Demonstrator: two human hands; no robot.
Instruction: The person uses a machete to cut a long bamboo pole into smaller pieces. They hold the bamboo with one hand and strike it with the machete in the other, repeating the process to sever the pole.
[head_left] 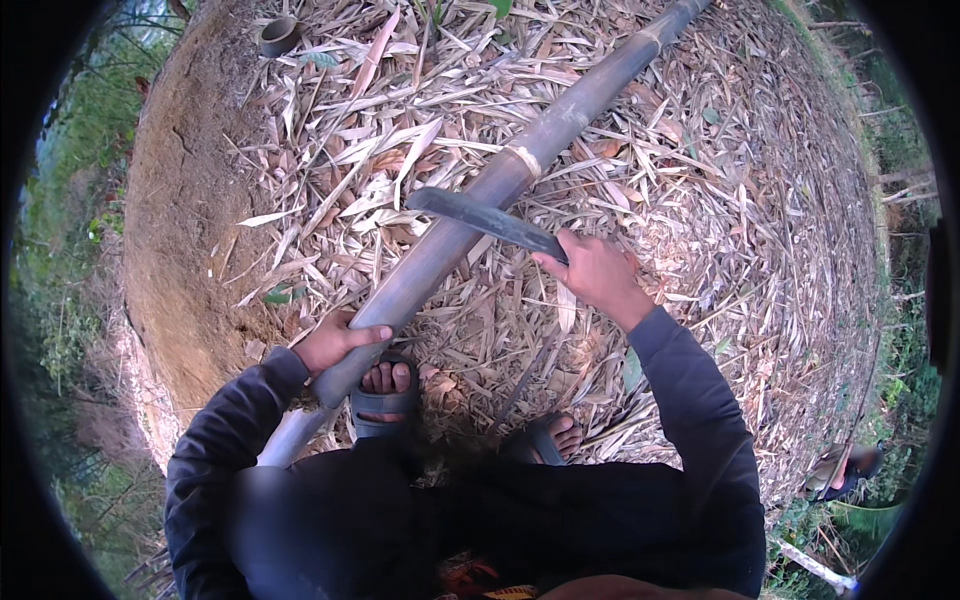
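A long, thick bamboo pole [430, 262] runs slantwise from the lower left to the far upper right. My left hand [340, 345] grips the pole near its close end, the thumb lying over the top and the other fingers out of sight behind it. In my right hand [602, 277] is a machete [490, 219], held by its handle, which the fingers cover. Its dark, broad blade points left and crosses over the pole, just on the near side of a pale joint ring [524, 160]. Whether blade and bamboo touch, I cannot tell.
Dry bamboo leaves [720, 220] cover the ground. A bare earth bank [190, 200] rises on the left. A short cut bamboo piece [279, 37] lies at the far left. My sandalled feet [385, 395] stand close to the pole. A person's foot [848, 472] shows at the right.
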